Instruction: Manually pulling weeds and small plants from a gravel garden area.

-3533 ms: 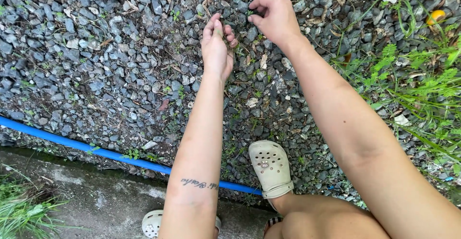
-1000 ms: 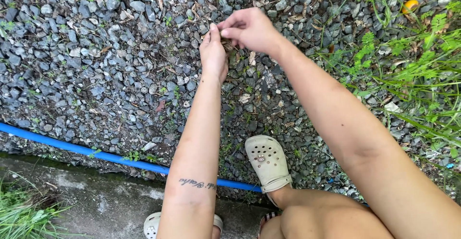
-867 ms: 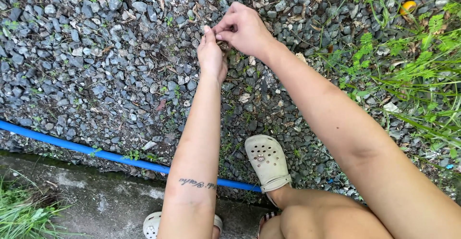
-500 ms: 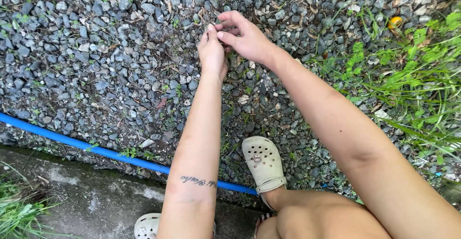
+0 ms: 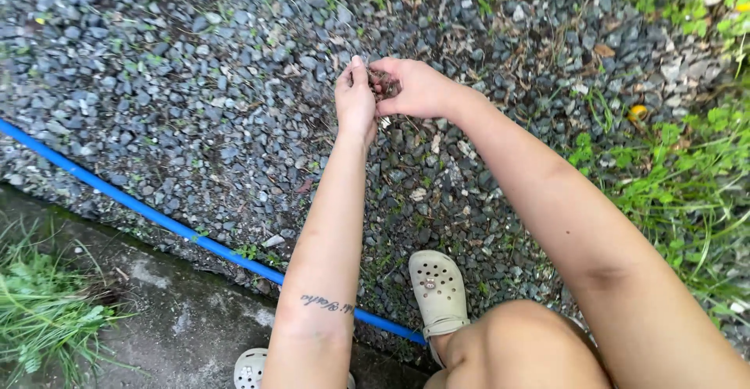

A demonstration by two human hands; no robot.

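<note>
Both hands above the blue hose over grey gravel, left hand narrowly pinched, right hand seemingly pinching dry weed scraps, beige clog near the hose

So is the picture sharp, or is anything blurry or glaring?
Head view: soft, even daylight, no hard shadows or glare. The gravel looks crisp, as does the blue hose. The left hand and right hand are clear, but the dark wisps pinched between them are too small to identify.
</note>
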